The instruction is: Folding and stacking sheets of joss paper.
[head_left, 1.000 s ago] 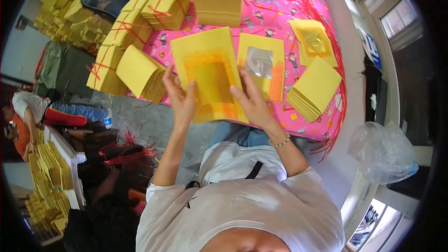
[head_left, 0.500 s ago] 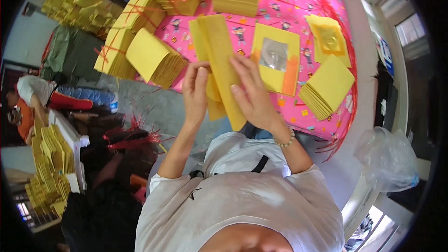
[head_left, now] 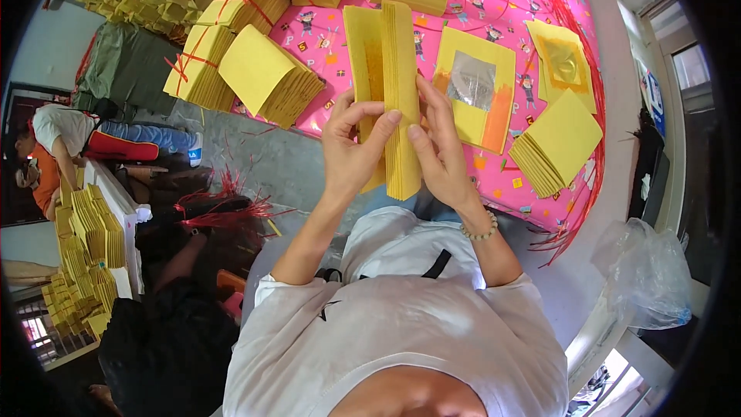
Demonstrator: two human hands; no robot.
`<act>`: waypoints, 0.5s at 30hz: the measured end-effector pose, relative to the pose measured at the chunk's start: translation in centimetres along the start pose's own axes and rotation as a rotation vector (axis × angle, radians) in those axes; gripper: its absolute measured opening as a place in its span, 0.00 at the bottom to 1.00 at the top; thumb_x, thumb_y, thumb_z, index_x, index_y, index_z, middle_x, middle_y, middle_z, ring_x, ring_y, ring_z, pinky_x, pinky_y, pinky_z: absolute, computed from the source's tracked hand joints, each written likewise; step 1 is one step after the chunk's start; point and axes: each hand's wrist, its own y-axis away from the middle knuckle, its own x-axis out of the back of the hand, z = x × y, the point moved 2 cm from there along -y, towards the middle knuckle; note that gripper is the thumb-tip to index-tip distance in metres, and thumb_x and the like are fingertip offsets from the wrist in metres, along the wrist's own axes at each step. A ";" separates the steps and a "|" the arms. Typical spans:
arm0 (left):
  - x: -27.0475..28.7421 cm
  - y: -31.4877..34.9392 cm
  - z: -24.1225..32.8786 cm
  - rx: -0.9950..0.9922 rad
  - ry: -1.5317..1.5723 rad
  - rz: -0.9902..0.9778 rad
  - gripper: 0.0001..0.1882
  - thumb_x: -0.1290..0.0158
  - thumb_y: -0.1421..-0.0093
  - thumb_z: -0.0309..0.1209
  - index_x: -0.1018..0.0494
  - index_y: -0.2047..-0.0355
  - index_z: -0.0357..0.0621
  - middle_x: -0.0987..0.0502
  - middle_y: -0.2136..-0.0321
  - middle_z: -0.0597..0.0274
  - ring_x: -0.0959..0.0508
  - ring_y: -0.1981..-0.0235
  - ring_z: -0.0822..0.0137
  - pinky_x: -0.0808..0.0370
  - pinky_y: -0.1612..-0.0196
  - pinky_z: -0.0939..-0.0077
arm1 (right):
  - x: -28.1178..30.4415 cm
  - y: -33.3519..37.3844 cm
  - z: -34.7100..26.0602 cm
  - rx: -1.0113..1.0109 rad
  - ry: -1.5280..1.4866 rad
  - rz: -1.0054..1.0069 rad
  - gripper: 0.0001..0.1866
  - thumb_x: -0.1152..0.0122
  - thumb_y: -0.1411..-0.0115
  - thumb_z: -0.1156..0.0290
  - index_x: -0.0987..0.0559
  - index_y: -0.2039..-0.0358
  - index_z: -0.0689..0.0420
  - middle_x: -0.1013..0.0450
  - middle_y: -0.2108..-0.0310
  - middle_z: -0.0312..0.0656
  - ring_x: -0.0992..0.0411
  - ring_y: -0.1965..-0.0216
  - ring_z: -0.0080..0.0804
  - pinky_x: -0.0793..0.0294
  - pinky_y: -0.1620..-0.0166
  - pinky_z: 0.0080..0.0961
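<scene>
Since a moment ago the folded yellow paper stack (head_left: 390, 93) stands upright, edge-on. Left hand (head_left: 351, 150) and right hand (head_left: 440, 154) pinch it with curled fingers; its lower end hides behind them

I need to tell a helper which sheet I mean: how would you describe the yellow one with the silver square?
Start at the pink patterned cloth ahead of the person. Just right of the right hand lies a single flat yellow sheet. Unlike the plain yellow stacks around it, it shows a silver foil square and orange streaks.

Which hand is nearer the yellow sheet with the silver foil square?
Right. The right hand grips the folded yellow paper stack just beside the foil sheet; the left hand holds the stack's far side.
</scene>
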 end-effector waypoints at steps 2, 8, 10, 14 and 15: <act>-0.2 0.2 0.2 -0.048 -0.079 0.035 0.08 0.39 0.48 0.27 0.22 0.67 0.39 0.30 0.59 0.59 0.27 0.61 0.70 0.29 0.63 0.79 | -0.3 0.0 0.1 -0.021 -0.178 0.005 0.29 0.55 0.37 0.74 0.50 0.37 0.62 0.50 0.38 0.48 0.49 0.37 0.39 0.43 0.40 0.33; -0.8 0.2 0.9 -0.111 -0.208 0.058 0.09 0.38 0.50 0.29 0.21 0.68 0.42 0.29 0.59 0.55 0.27 0.62 0.64 0.29 0.63 0.73 | -0.1 0.1 -0.1 -0.018 -0.256 0.000 0.29 0.58 0.35 0.73 0.53 0.36 0.62 0.53 0.37 0.47 0.50 0.36 0.40 0.47 0.38 0.34; -0.9 0.2 1.0 -0.124 -0.222 0.051 0.09 0.39 0.50 0.29 0.21 0.68 0.41 0.28 0.59 0.55 0.27 0.62 0.63 0.29 0.63 0.72 | 0.0 0.1 -0.2 -0.025 -0.265 0.001 0.29 0.58 0.35 0.73 0.53 0.36 0.62 0.53 0.37 0.47 0.50 0.36 0.39 0.48 0.38 0.34; -1.1 0.3 1.2 -0.148 -0.225 0.048 0.09 0.39 0.49 0.29 0.21 0.68 0.41 0.28 0.60 0.54 0.27 0.63 0.62 0.29 0.62 0.71 | 0.0 0.1 -0.3 -0.018 -0.277 0.005 0.29 0.59 0.35 0.73 0.54 0.36 0.63 0.53 0.36 0.48 0.49 0.36 0.39 0.48 0.38 0.33; -1.1 0.3 1.1 -0.147 -0.225 0.047 0.09 0.39 0.49 0.29 0.21 0.68 0.41 0.28 0.60 0.54 0.27 0.63 0.62 0.29 0.62 0.71 | 0.1 0.1 -0.4 -0.019 -0.278 0.006 0.29 0.59 0.35 0.73 0.54 0.36 0.63 0.53 0.36 0.48 0.49 0.36 0.39 0.48 0.38 0.33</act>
